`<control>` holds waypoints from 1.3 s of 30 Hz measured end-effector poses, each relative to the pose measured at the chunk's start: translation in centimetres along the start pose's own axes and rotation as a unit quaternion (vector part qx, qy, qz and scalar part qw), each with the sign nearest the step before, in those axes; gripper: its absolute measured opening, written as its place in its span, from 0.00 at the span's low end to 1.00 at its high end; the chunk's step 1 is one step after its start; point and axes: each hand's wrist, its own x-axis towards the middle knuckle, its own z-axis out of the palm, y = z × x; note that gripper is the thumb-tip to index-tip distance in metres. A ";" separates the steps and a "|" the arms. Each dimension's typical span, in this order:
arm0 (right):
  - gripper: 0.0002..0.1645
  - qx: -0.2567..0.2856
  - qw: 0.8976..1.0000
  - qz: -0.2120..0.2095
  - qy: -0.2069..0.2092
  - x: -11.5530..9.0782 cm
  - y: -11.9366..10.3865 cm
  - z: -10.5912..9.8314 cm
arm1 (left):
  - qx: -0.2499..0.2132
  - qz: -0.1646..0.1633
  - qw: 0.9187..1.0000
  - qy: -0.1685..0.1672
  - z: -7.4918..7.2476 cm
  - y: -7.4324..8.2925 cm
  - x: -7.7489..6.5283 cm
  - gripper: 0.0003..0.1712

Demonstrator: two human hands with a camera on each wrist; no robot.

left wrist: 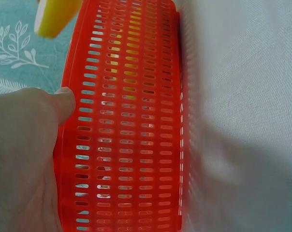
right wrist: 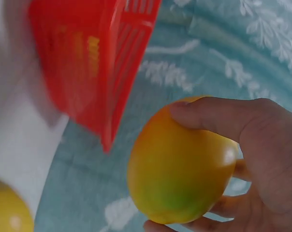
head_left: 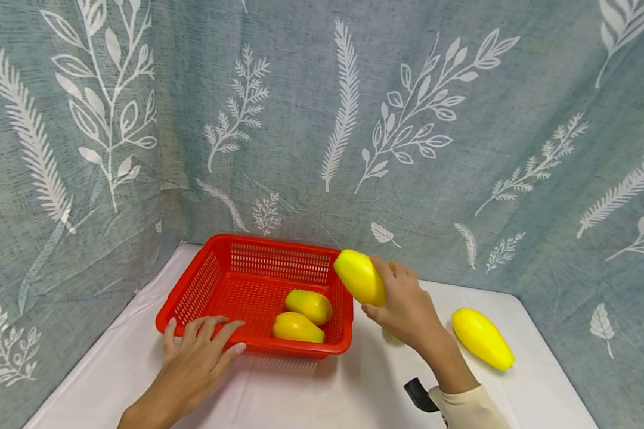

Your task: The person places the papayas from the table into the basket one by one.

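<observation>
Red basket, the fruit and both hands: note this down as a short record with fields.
Container: red basket on white cloth
Inside: rear fruit and front fruit, both toward the right end
Left hand: holds the basket's near rim
Right hand: grips a raised yellow fruit near the right rim
Outside: far-right fruit on the cloth; partly hidden yellow thing behind the right hand
Backdrop: leaf-print curtain

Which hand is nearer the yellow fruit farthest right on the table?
Right. The right hand, holding another fruit, is left of that yellow fruit; the left hand is much farther left, on the near rim of the red basket.
</observation>
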 end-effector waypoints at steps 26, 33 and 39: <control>0.48 -0.023 0.983 -0.128 -0.128 5.7 -10.8 7.9 | 0.009 0.008 1.000 0.010 0.2 -0.1 -0.1 0.26; 0.47 -0.046 0.979 -0.144 -0.136 6.3 -12.3 9.4 | 0.010 -0.014 0.999 -0.029 0.1 0.2 0.3 0.29; 0.44 -0.050 0.971 -0.149 -0.181 6.7 -13.2 10.4 | 0.016 -0.028 0.998 -0.051 0.1 0.1 0.4 0.32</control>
